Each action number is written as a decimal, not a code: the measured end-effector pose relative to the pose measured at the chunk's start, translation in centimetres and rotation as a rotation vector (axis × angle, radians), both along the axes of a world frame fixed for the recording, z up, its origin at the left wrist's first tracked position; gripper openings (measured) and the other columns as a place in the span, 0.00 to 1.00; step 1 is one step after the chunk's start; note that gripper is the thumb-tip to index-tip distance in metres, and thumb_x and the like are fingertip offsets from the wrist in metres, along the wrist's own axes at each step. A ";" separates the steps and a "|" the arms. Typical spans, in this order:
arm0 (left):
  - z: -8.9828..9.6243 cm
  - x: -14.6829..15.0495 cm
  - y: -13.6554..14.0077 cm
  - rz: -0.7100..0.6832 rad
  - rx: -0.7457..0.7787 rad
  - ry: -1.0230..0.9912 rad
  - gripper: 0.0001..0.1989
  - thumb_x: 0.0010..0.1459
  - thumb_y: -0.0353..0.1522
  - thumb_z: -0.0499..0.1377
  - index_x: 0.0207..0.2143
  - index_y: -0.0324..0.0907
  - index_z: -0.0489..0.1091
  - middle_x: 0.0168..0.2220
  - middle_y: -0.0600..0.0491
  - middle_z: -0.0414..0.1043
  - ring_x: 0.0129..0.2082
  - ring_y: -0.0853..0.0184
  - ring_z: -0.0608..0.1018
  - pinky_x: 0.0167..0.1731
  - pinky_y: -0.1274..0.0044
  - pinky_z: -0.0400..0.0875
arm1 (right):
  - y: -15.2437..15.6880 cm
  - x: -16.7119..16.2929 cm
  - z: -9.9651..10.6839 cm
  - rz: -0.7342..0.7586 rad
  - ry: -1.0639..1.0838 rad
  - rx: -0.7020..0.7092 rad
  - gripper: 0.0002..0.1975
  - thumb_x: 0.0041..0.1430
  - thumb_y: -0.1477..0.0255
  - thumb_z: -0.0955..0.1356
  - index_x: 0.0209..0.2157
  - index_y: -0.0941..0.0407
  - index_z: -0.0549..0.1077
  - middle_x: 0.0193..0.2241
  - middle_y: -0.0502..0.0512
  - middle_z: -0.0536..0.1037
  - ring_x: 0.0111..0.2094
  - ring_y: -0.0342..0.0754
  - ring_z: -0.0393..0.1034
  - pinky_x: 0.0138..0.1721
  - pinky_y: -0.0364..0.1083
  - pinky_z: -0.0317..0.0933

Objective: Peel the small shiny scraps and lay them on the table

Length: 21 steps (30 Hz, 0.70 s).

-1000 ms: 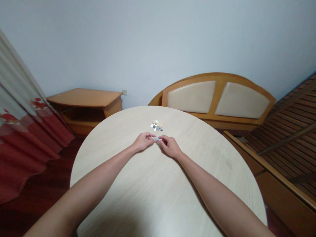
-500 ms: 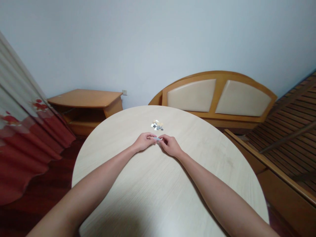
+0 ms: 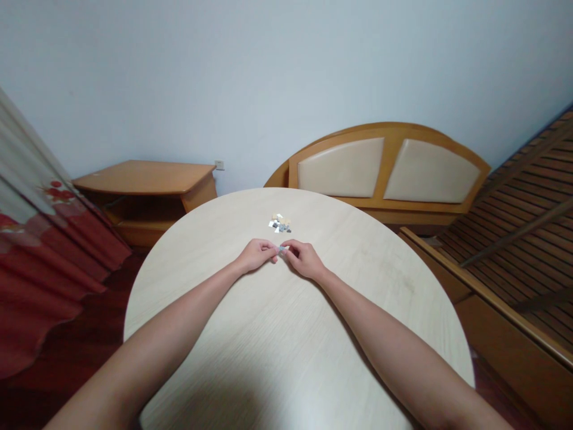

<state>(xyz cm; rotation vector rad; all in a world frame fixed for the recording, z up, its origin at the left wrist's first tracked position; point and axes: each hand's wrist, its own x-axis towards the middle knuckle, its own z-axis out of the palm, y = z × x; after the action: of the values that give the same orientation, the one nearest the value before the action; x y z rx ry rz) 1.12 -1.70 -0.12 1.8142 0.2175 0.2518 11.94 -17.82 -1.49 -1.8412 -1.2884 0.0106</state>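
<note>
Between my fingertips, just above or on the pale round table, is a small light-blue piece; its exact kind is too small to make out. My left hand pinches its left end with thumb and fingers. From the other side, my right hand is closed on its right end, thumb below and forefinger above. Just beyond my hands lies a loose pile of small pieces in white, tan, grey and dark tones. Fingers cover much of the held piece.
Against the wall stand a low wooden cabinet on the left and a wooden headboard with cream panels on the right. A red and white curtain hangs at far left. A slatted wooden panel leans at right.
The view has shifted slightly, so everything sits a little further left. My fingers have changed position on the light-blue piece, and less of it shows. The pile looks unchanged.
</note>
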 end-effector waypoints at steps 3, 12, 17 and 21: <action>-0.1 0.0 0.1 -0.016 0.032 0.034 0.13 0.52 0.37 0.59 0.26 0.35 0.75 0.19 0.52 0.72 0.20 0.72 0.68 0.25 0.79 0.59 | 0.0 0.0 -0.1 0.001 -0.002 0.004 0.13 0.63 0.66 0.65 0.41 0.57 0.77 0.22 0.50 0.74 0.22 0.43 0.63 0.27 0.41 0.54; -0.1 -0.2 0.4 -0.091 0.143 0.075 0.16 0.52 0.40 0.56 0.18 0.38 0.69 0.16 0.56 0.66 0.16 0.75 0.60 0.21 0.79 0.53 | 0.1 0.1 -0.3 -0.014 -0.008 0.014 0.15 0.63 0.68 0.64 0.45 0.59 0.78 0.22 0.50 0.74 0.22 0.43 0.63 0.28 0.42 0.54; -0.6 -0.1 0.7 -0.122 0.185 0.068 0.19 0.54 0.42 0.57 0.18 0.38 0.69 0.15 0.56 0.64 0.16 0.75 0.59 0.20 0.79 0.51 | 0.1 0.2 -0.3 -0.005 0.000 0.020 0.16 0.62 0.69 0.64 0.46 0.58 0.79 0.26 0.53 0.79 0.25 0.44 0.67 0.30 0.42 0.57; -0.5 -0.2 0.6 -0.152 0.185 0.077 0.20 0.54 0.43 0.57 0.17 0.38 0.67 0.15 0.56 0.64 0.16 0.76 0.58 0.19 0.80 0.50 | 0.2 0.2 -0.5 0.011 0.021 0.035 0.16 0.61 0.70 0.64 0.45 0.58 0.80 0.34 0.57 0.83 0.30 0.46 0.72 0.34 0.44 0.62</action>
<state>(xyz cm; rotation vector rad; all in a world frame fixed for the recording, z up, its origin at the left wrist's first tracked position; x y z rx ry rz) 0.90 -1.06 -0.61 2.0153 0.1120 0.0971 12.17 -17.67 -1.99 -1.7998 -1.2765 0.0128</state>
